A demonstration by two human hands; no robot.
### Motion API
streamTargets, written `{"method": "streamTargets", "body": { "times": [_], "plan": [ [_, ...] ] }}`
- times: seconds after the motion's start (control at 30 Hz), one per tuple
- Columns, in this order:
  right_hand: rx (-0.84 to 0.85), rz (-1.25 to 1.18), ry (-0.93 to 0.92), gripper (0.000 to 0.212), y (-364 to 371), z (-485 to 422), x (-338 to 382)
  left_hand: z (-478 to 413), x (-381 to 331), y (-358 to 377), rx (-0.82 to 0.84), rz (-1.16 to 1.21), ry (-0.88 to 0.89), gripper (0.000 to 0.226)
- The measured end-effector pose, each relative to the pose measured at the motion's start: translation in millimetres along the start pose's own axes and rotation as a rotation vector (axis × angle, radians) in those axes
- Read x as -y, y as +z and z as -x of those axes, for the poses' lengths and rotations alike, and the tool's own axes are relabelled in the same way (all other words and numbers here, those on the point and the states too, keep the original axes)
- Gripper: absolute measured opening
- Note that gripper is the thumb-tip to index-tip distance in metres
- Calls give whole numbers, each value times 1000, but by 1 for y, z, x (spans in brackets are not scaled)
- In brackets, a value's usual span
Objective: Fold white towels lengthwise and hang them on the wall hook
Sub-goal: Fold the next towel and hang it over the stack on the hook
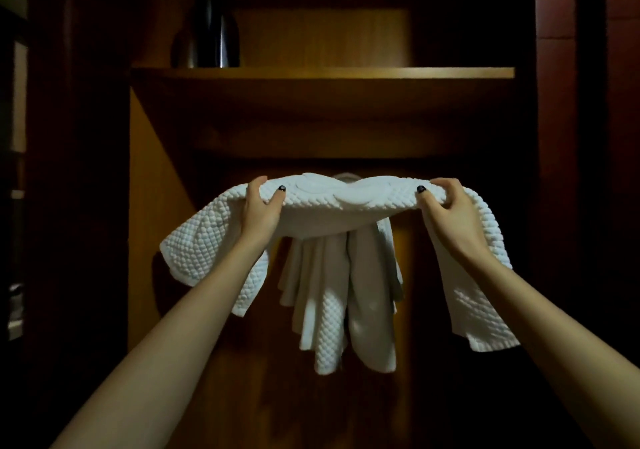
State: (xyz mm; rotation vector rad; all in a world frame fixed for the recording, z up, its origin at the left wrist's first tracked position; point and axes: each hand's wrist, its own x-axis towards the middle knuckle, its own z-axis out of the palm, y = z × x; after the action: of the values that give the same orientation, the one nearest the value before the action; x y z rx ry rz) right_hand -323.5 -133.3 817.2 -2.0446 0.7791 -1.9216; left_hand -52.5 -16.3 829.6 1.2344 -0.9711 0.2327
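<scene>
Left grip (261, 210) and right grip (447, 210) clamped the folded towel (346, 203), long axis crosswise, midpoint before the hung towels (323, 310).

both arms stretched out in front, bare forearms angling inward; left hand (260, 206) and right hand (446, 206) level with each other, fingers curled, thumbs on top, dark nail polish

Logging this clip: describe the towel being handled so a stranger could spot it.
Find the wide brown wooden shelf. Just below it, the left hand and right hand grip a white waffle-textured towel. Unlike the white towels hanging limp behind, it stretches level between them.
</scene>
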Motion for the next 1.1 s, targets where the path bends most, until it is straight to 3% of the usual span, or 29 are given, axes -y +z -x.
{"method": "streamTargets", "body": {
  "times": [0.27,0.57,0.8,1.1],
  "plan": [
    [-98,-49,11,28,31,-75,-13,-71,-6,28,-16,-45,156,45],
    [-250,-6,-143,10,15,-55,-4,-46,-2,15,-192,19,236,33],
    [-134,13,-78,16,23,-36,0,-34,-2,1,-172,10,229,35],
    [-156,-25,-75,22,-5,-24,16,-16,-25,-12,-142,143,210,36]
  ]
}}
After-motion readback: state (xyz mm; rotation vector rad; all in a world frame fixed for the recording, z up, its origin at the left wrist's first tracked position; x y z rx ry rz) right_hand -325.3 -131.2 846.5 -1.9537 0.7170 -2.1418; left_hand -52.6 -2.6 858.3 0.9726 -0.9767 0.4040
